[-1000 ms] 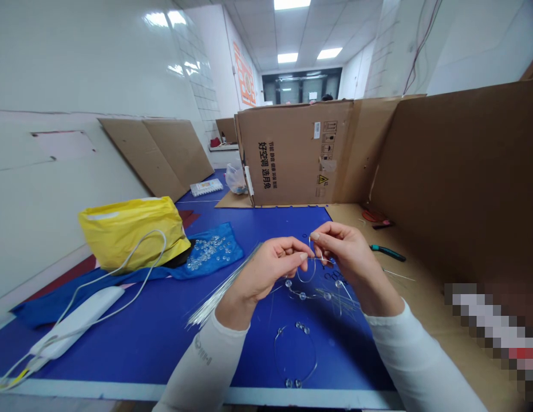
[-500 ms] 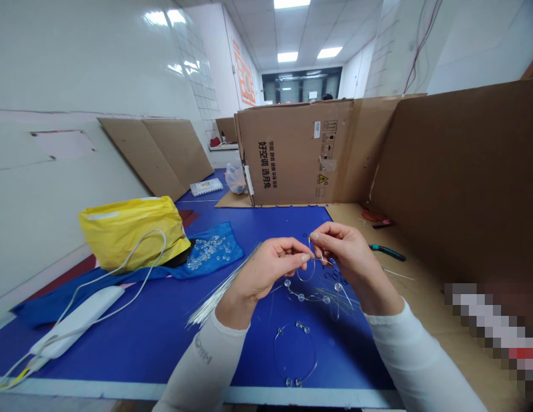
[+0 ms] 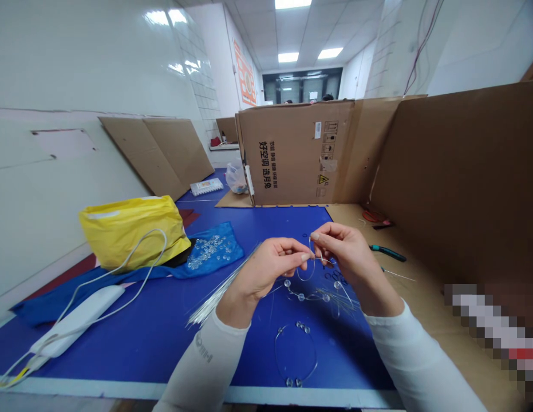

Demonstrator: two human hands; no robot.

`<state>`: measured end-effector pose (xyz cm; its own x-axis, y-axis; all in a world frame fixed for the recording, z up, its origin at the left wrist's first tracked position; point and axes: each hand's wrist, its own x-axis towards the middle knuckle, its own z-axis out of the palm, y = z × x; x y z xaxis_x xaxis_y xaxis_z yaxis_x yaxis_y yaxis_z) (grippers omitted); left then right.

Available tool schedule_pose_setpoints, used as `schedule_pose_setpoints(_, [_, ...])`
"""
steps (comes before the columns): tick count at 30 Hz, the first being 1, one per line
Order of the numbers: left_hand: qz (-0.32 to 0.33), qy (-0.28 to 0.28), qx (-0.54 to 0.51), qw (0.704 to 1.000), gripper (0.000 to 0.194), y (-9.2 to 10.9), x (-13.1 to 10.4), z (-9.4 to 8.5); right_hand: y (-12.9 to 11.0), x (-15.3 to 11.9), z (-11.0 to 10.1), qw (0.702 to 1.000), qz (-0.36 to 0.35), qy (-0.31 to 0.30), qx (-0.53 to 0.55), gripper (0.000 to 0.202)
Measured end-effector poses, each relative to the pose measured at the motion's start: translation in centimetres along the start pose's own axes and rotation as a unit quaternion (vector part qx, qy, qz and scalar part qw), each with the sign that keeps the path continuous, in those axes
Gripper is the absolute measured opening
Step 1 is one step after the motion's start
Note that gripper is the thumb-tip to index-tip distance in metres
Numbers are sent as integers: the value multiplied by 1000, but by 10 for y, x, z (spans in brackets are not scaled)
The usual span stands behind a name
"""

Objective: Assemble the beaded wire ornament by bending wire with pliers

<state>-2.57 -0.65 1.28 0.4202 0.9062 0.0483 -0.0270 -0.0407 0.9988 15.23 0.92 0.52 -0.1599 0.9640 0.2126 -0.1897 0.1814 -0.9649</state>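
While left hand (image 3: 272, 266), right hand (image 3: 351, 252) pinch wire (image 3: 316, 258), looped between them — clear beads (image 3: 301, 297) below

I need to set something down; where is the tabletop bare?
The blue tabletop is bare between the white device and left sleeve, and between the left hand and cardboard box. It's crowded near the right hand: wires and beads.

A blue table (image 3: 133, 343) with a pale front edge (image 3: 120, 390) carries a wire ring (image 3: 316, 360) strung with clear beads (image 3: 298, 382) near that edge, a slanting bundle of thin wires (image 3: 217, 292) farther back to its left, a white corded gadget (image 3: 83, 317) at far left, a blue cloth (image 3: 236, 247) beside a yellow bag (image 3: 133, 229), a clear plastic box (image 3: 206, 187) toward the rear and a cardboard sheet (image 3: 429, 309) along the right.
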Motion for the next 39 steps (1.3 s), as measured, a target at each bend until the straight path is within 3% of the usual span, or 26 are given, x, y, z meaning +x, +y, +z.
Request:
schedule_pose_setpoints(16, [-33,4,-62,998,27,-3,5,0,0,1,-2,1000,0,-3,-19,29])
schedule_pose_setpoints(39, [-37,21,-54,998,26,-2,5,3,-1,0,2,998,-3,24,-51,28])
